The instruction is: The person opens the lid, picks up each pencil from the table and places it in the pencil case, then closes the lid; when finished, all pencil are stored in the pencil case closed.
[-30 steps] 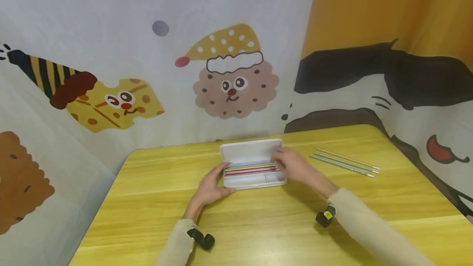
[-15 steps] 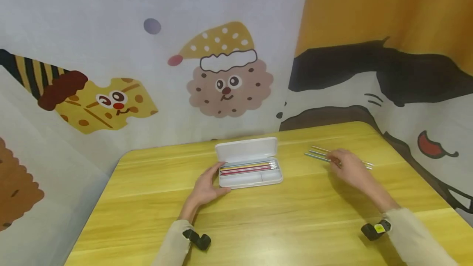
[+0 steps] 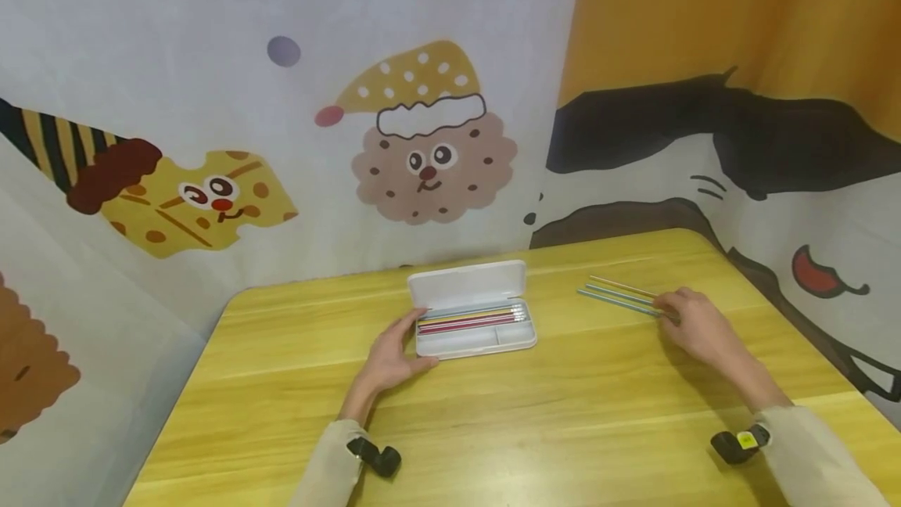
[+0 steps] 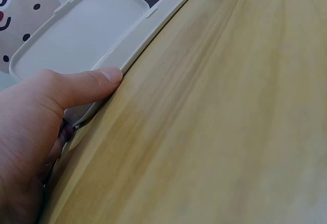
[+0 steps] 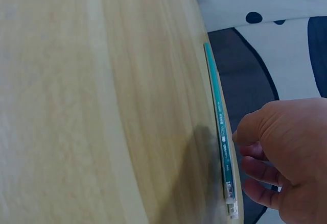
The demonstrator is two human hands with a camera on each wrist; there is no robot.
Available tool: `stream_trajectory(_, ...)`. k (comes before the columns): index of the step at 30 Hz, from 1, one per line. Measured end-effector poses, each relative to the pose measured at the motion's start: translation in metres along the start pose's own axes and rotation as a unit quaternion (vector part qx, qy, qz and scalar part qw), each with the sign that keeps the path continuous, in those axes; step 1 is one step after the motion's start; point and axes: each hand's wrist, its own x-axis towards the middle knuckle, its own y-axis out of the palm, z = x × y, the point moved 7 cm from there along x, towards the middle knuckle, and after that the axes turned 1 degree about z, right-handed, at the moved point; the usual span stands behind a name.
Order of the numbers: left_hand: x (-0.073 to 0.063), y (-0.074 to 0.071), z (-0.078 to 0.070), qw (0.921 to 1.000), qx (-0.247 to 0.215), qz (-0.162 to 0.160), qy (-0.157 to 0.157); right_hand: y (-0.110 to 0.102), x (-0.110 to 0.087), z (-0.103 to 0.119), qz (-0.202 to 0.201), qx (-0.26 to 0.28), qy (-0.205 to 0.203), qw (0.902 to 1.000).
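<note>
Left hand (image 3: 389, 356) holds case (image 3: 457, 343); pencils (image 5: 218, 117) at right hand (image 3: 700, 327).

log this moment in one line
left hand: grips open pencil case; right hand: at loose pencils, contact unclear; other pencils: in case

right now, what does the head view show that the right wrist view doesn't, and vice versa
Only the head view: the open white case, the pencils inside it, the left hand and the cheese drawing.

Only the right wrist view: printed lettering on a loose teal pencil, and its pale end.

Both: that pencil, the right hand, the table and the patterned backdrop.
</note>
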Motion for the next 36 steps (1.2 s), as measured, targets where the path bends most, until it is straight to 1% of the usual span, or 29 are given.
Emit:
stream_trajectory(11, -0.001, -0.002, -0.001, 1.0, 0.002, -0.002, -0.001, 0.006, 0.0, -0.006, 0.018, -0.025, 0.013, 0.9995)
stream_trajectory(18, -0.001, -0.001, -0.001, 1.0, 0.005, -0.002, 0.004, 0.011, 0.003, -0.006, 0.026, -0.038, 0.0, 0.999)
stream_trajectory(29, 0.0, 0.0, 0.0, 1.0, 0.006, -0.001, 0.002, 0.014, 0.008, -0.008, 0.059, -0.046, 0.011, 0.9971)
stream_trajectory(36, 0.0, 0.001, 0.002, 1.0, 0.005, 0.001, -0.001, 0.017, 0.011, -0.008, 0.083, -0.038, 0.017, 0.9957)
